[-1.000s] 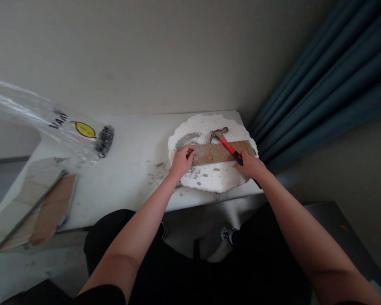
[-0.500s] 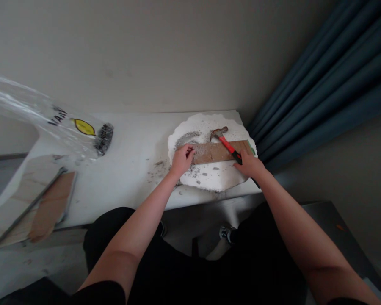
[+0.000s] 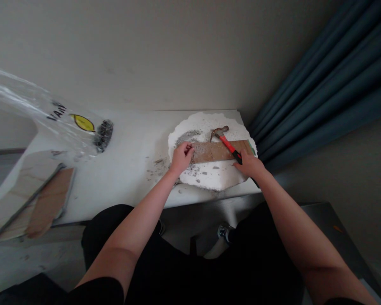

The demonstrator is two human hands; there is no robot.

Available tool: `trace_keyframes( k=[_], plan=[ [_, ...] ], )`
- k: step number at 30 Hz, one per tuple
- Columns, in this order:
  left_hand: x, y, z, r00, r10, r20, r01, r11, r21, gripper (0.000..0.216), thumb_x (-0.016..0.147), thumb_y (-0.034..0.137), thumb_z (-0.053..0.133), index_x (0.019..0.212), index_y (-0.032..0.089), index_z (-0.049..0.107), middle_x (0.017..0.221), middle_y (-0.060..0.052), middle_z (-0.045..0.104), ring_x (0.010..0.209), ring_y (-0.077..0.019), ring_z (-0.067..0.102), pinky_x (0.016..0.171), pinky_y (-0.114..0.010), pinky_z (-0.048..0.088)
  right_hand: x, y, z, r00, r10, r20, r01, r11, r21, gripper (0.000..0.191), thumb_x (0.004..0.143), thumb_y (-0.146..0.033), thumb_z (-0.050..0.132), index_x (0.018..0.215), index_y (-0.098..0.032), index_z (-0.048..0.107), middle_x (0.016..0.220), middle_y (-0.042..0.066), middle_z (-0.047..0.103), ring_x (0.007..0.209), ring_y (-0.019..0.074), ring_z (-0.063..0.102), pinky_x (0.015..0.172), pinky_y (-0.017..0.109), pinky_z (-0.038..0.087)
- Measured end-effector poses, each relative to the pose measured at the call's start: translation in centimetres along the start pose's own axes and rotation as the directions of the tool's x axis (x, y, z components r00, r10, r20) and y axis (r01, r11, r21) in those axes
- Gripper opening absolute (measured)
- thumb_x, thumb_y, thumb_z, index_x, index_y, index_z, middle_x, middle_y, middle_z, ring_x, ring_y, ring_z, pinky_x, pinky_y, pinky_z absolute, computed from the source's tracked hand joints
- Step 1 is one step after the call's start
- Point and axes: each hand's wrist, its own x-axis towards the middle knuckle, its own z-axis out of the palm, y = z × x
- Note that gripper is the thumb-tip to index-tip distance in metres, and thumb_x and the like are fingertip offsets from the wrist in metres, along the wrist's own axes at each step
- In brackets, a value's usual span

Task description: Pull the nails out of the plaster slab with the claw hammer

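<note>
A brown board [image 3: 217, 151] lies across a white foam slab [image 3: 209, 173] on the white table [image 3: 127, 169]. Many small nail heads stud the board's left end. My left hand [image 3: 180, 159] rests at that end, fingers pinched together on something too small to make out. My right hand [image 3: 249, 164] grips the lower end of a hammer [image 3: 226, 141] with a red and black handle. The hammer's steel head lies on the foam just beyond the board.
Grey nails and debris [image 3: 158, 167] are scattered on the table left of the foam. A clear plastic bag [image 3: 51, 123] with dark contents lies at the left, cardboard pieces [image 3: 47, 201] below it. Dark blue curtains [image 3: 320, 84] hang at right; a wall stands behind.
My left hand's fingers have shifted slightly at the board's left end. The view has drifted a little; the hammer and my right hand stay where they were.
</note>
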Motion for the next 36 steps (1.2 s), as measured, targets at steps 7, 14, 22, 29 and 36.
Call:
trace_keyframes(
  k=[7, 14, 22, 29, 36],
  plan=[
    [0.1, -0.2, 0.1, 1.000, 0.007, 0.008, -0.007, 1.000, -0.018, 0.008, 0.092, 0.020, 0.059, 0.100, 0.019, 0.063, 0.090, -0.004, 0.071, 0.078, -0.0147, 0.065, 0.078, -0.030, 0.053, 0.1, 0.1, 0.0, 1.000, -0.007, 0.008, 0.007, 1.000, 0.001, 0.056, 0.097, -0.046, 0.055, 0.139, -0.010, 0.045, 0.123, 0.024, 0.070, 0.112, 0.0371, 0.070, 0.090, 0.044, 0.053],
    [0.0, 0.0, 0.1, 1.000, 0.030, 0.011, -0.030, 1.000, 0.007, 0.009, 0.092, 0.020, 0.059, 0.100, 0.019, 0.064, 0.089, -0.004, 0.072, 0.076, -0.0149, 0.065, 0.078, -0.031, 0.054, 0.3, 0.2, 0.2, 1.000, -0.005, 0.012, 0.005, 1.000, 0.011, 0.060, 0.096, -0.046, 0.056, 0.142, -0.011, 0.042, 0.124, 0.025, 0.069, 0.114, 0.0379, 0.069, 0.090, 0.045, 0.053],
    [-0.3, 0.1, 0.0, 0.998, 0.056, 0.020, -0.057, 0.996, 0.063, 0.012, 0.094, 0.023, 0.059, 0.103, 0.021, 0.066, 0.091, -0.004, 0.073, 0.079, -0.0172, 0.067, 0.080, -0.033, 0.056, 0.0, -0.1, 0.1, 1.000, 0.010, 0.000, -0.010, 1.000, 0.014, 0.045, 0.098, -0.034, 0.051, 0.137, -0.012, 0.047, 0.121, 0.023, 0.070, 0.110, 0.0349, 0.070, 0.090, 0.043, 0.053],
    [-0.4, 0.2, -0.1, 0.993, 0.108, 0.042, -0.113, 0.985, 0.128, 0.014, 0.095, 0.024, 0.059, 0.106, 0.020, 0.067, 0.090, -0.005, 0.074, 0.084, -0.0190, 0.069, 0.086, -0.034, 0.055, -0.2, -0.3, 0.2, 0.985, 0.050, -0.164, 0.007, 0.943, 0.331, 0.032, 0.095, -0.037, 0.056, 0.118, -0.015, 0.060, 0.109, 0.017, 0.072, 0.101, 0.0295, 0.070, 0.083, 0.036, 0.053],
    [-0.6, -0.3, 0.4, 0.993, 0.119, 0.024, -0.121, 0.984, 0.133, 0.025, 0.094, 0.019, 0.060, 0.118, 0.021, 0.063, 0.097, -0.005, 0.075, 0.085, -0.0180, 0.069, 0.085, -0.033, 0.054, -4.7, -1.6, 0.1, 0.986, -0.129, -0.103, 0.158, 0.565, 0.810, 0.042, 0.100, -0.047, 0.042, 0.131, -0.020, 0.050, 0.079, -0.003, 0.055, 0.052, 0.0115, 0.048, 0.048, 0.023, 0.043]
  ],
)
